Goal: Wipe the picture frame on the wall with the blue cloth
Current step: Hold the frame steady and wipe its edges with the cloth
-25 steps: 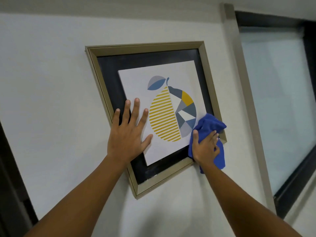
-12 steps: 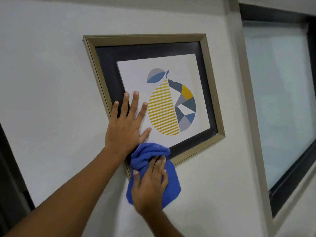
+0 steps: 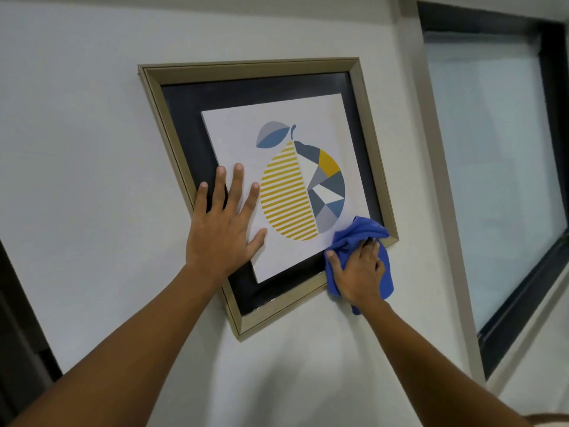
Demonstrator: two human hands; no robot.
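A: Change? 
B: Right hand (image 3: 358,271), clutching blue cloth (image 3: 363,238), is back at picture frame (image 3: 246,70) lower-right corner from lower-left.
A: Left hand (image 3: 223,229)? 
B: Flat, open, bracing. Bottom rail passes likely repeating.
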